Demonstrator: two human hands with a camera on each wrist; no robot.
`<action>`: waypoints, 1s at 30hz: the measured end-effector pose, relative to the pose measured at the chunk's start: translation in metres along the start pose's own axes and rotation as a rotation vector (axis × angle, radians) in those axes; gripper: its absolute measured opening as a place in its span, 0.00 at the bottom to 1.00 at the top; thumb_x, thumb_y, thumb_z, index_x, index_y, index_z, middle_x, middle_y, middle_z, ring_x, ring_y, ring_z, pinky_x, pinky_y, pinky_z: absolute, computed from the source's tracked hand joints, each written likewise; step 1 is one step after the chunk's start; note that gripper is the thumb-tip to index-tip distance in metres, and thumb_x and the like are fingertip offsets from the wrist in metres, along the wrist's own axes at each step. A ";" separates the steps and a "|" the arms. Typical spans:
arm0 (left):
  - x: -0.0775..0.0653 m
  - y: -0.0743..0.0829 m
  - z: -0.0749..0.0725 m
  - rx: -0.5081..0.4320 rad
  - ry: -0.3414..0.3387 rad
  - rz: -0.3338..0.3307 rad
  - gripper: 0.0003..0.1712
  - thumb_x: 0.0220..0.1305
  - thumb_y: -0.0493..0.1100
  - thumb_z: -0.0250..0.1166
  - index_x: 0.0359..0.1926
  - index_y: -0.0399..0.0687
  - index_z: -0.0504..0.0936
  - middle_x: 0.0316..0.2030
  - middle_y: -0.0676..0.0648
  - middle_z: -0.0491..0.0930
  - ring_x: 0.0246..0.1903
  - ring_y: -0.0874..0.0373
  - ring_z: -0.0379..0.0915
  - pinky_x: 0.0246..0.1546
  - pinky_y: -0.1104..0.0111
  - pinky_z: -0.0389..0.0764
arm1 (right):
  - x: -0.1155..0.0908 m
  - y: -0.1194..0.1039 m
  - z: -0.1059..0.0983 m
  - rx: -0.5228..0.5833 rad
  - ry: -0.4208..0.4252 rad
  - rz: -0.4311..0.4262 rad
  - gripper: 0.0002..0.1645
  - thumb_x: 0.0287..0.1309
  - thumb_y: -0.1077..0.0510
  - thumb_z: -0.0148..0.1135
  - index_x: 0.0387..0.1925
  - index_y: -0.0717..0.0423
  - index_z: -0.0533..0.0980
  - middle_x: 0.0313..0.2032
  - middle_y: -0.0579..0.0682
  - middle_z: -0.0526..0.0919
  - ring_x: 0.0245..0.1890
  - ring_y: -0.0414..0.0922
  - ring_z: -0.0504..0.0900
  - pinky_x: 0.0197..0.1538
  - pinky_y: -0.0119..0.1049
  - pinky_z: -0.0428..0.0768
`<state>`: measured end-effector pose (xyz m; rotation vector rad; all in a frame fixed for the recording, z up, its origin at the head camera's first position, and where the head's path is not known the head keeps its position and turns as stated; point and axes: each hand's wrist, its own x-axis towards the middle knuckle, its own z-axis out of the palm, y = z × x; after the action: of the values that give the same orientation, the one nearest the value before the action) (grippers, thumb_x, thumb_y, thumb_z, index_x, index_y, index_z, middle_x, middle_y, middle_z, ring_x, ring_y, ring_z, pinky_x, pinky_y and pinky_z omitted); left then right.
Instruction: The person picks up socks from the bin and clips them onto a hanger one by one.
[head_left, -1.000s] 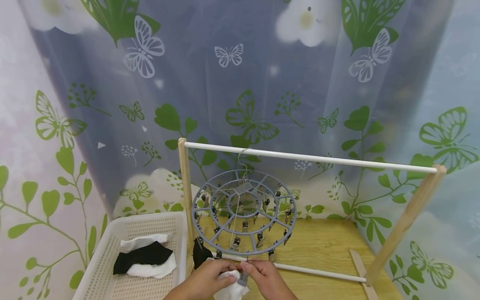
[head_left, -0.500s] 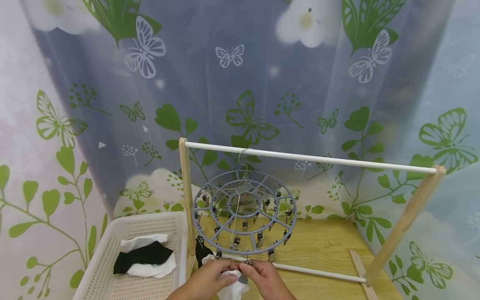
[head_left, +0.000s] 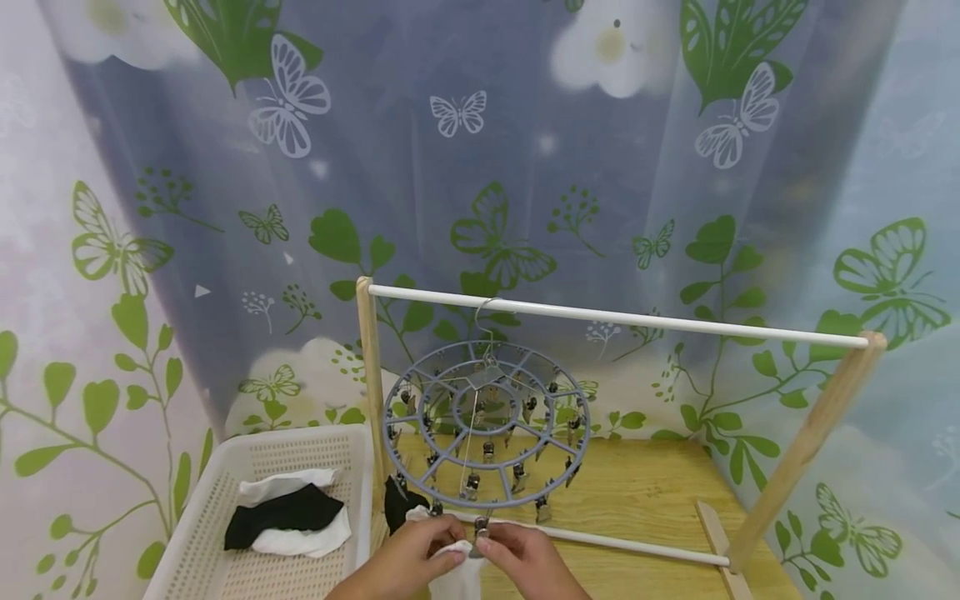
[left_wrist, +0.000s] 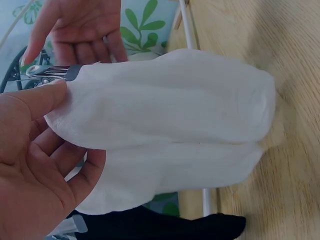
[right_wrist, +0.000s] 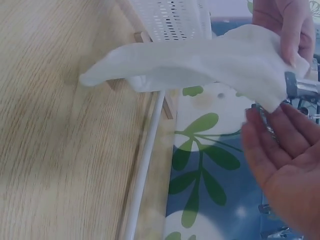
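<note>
A white sock [left_wrist: 165,100] hangs from a metal clip [left_wrist: 50,72], whose grey tip sits over the sock's edge. My left hand [head_left: 408,554] pinches the sock's top edge beside the clip, thumb in front. My right hand [right_wrist: 295,160] is at the clip's other side with loose, parted fingers, its thumb tip close to the clip in the head view. Behind lies a second white sock [left_wrist: 130,175], and beyond it a black sock [left_wrist: 165,223] hangs near another grey clip. Above both hands is the round grey clip hanger [head_left: 487,504].
The hanger's hook rests on the white rail [head_left: 637,318] of a wooden rack [head_left: 810,450]. A white basket [head_left: 183,525] at left holds black and white socks [head_left: 285,518]. A lower white bar [head_left: 622,542] crosses the wooden tabletop [head_left: 645,475]. A patterned curtain stands behind.
The clip has shifted slightly up and left and now sits on the white sock's edge. My right fingers, which pinched the clip, have loosened. The left hand still grips the sock.
</note>
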<state>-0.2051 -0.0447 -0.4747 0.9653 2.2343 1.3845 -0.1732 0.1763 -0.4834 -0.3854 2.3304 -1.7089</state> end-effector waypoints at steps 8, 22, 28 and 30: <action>-0.004 -0.006 -0.004 0.058 0.040 0.014 0.09 0.67 0.43 0.60 0.44 0.44 0.78 0.38 0.46 0.82 0.36 0.58 0.77 0.36 0.63 0.79 | -0.009 0.008 -0.011 -0.189 -0.115 0.143 0.30 0.63 0.38 0.53 0.28 0.60 0.83 0.22 0.49 0.82 0.23 0.45 0.79 0.30 0.43 0.78; -0.007 -0.019 -0.011 0.162 0.111 0.033 0.08 0.64 0.41 0.62 0.41 0.41 0.78 0.37 0.45 0.82 0.36 0.54 0.78 0.33 0.63 0.81 | -0.012 -0.003 -0.034 -0.446 -0.054 0.280 0.36 0.52 0.33 0.62 0.36 0.66 0.81 0.31 0.59 0.85 0.31 0.55 0.82 0.35 0.52 0.80; -0.010 -0.026 -0.015 0.182 0.095 -0.020 0.11 0.65 0.42 0.62 0.43 0.40 0.78 0.36 0.46 0.81 0.36 0.53 0.76 0.35 0.57 0.80 | -0.004 -0.003 -0.028 -0.312 -0.034 0.152 0.42 0.56 0.37 0.61 0.54 0.70 0.71 0.45 0.63 0.82 0.43 0.58 0.80 0.43 0.56 0.78; -0.011 -0.027 -0.015 0.203 0.099 -0.031 0.10 0.64 0.43 0.62 0.41 0.41 0.79 0.34 0.47 0.81 0.34 0.56 0.75 0.33 0.58 0.79 | -0.002 -0.002 -0.026 -0.242 -0.031 0.102 0.40 0.59 0.39 0.60 0.57 0.71 0.69 0.48 0.64 0.80 0.45 0.58 0.79 0.45 0.57 0.78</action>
<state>-0.2167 -0.0704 -0.4923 0.9396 2.4908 1.2358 -0.1800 0.1992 -0.4736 -0.3258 2.4947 -1.3707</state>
